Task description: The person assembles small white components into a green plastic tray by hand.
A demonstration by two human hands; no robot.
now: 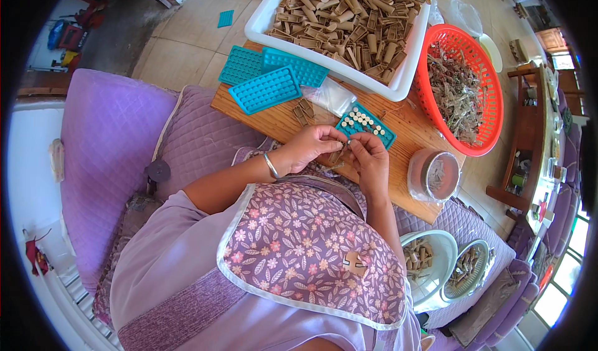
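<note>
In the head view, the left hand [313, 144] and the right hand [369, 158] meet over the near edge of the wooden board [283, 125], both pinching one small brown piece [340, 153] between fingertips, just below the teal tray [365, 124] with its partly filled holes. This looks like the fitting step, a piece being readied for the tray. The next move likely calls for a steady, upright placement into an empty hole.

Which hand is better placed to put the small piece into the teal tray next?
Probably the right hand. It pinches the small piece with the left hand, but lies closer to the partly filled teal tray directly ahead.
</note>
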